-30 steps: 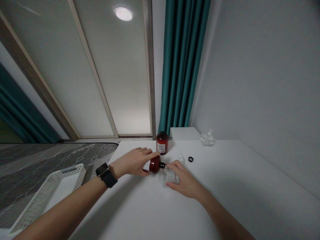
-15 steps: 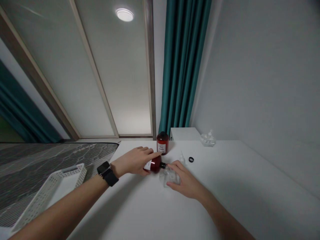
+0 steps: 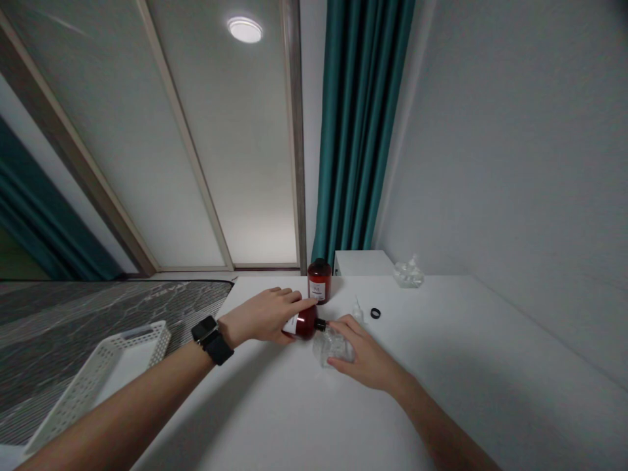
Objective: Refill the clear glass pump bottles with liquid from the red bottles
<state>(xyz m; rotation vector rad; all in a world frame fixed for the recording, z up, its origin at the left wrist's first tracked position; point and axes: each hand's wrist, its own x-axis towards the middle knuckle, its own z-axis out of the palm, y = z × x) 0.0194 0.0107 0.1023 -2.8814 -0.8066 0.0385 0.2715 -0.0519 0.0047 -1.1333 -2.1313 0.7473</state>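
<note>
Bottle (image 3: 307, 325) of red, tipped, held in the left hand (image 3: 267, 318) — right hand (image 3: 360, 353) grips clear container (image 3: 332, 349) — toward table's (image 3: 294, 418) far edge.

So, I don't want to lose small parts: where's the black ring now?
In the head view, the black ring lies on the white tabletop, just right of the translucent nozzle and beyond the right hand.

Under dim, grayish light, a round white glare (image 3: 244, 29) shines on a pale panel (image 3: 240, 150), while soft shadows fall across the white table (image 3: 314, 425).
</note>
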